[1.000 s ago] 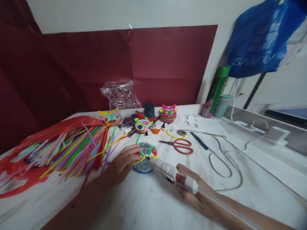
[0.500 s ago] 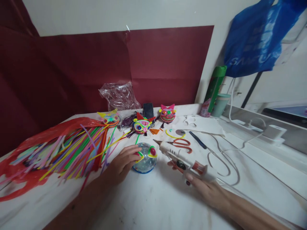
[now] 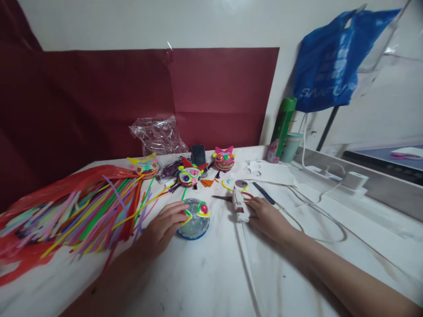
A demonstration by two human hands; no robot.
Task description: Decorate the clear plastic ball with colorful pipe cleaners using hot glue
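Observation:
My left hand [image 3: 167, 224] grips the left side of a clear, round, dome-like piece [image 3: 193, 226] with a blue rim. Its fingertips press by a green-and-yellow eye shape [image 3: 187, 216], partly covering it. A second eye [image 3: 203, 208], with a red centre, sits at the dome's upper right. On the right, my right hand [image 3: 266, 216] closes at the side of a white hot glue gun [image 3: 239, 206], low at the table with its nozzle facing away; the grip is partly hidden. Orange-handled scissors [image 3: 222, 197] lie partly behind the gun.
Colourful lion-like heads [image 3: 189, 174] stand at the back near a phone [image 3: 198, 155]. Bundled pipe cleaners [image 3: 99, 215] spread over a red bag at left. A dark-handled tool [image 3: 263, 193], cords, a power strip [image 3: 350, 187] and a green spray can [image 3: 282, 130] are at right.
My right hand has brought the glue gun down and turned it so the nozzle faces away and the cord trails toward me. My left hand stays on the dome. The view has shifted slightly.

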